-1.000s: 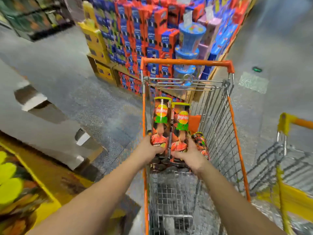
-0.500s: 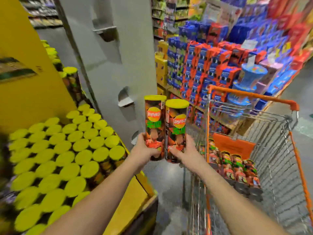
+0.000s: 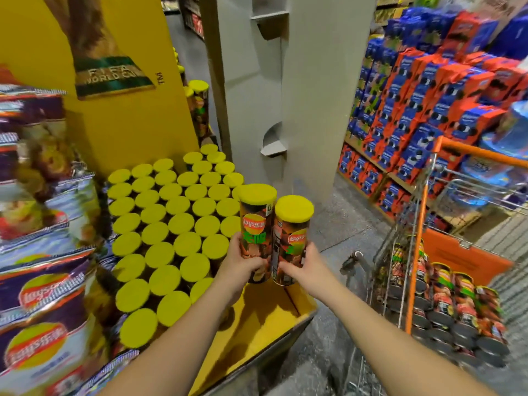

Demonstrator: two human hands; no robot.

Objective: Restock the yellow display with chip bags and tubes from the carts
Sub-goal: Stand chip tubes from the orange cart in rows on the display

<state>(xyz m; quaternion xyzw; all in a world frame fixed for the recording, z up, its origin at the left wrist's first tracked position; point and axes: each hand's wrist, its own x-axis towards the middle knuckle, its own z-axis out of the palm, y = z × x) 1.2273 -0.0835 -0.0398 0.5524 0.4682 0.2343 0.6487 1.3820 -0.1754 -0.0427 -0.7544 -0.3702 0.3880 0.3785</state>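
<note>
With each hand's grip wrapped round the lower half of one yellow-lidded cardboard chip tube, left hand (image 3: 238, 264) on left tube (image 3: 255, 230), right hand (image 3: 307, 267) on right tube (image 3: 290, 238), both stand upright, lids at twelve o'clock, over the yellow display tray (image 3: 265, 318). Best lowered straight down into the bare corner at five o'clock of the standing tubes (image 3: 171, 224), bases flat, keeping rows tight.

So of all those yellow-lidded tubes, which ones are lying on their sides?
Only the tubes in the orange cart, stacked flat, ends outward. Those on the yellow display and the two held tubes stand upright.
</note>
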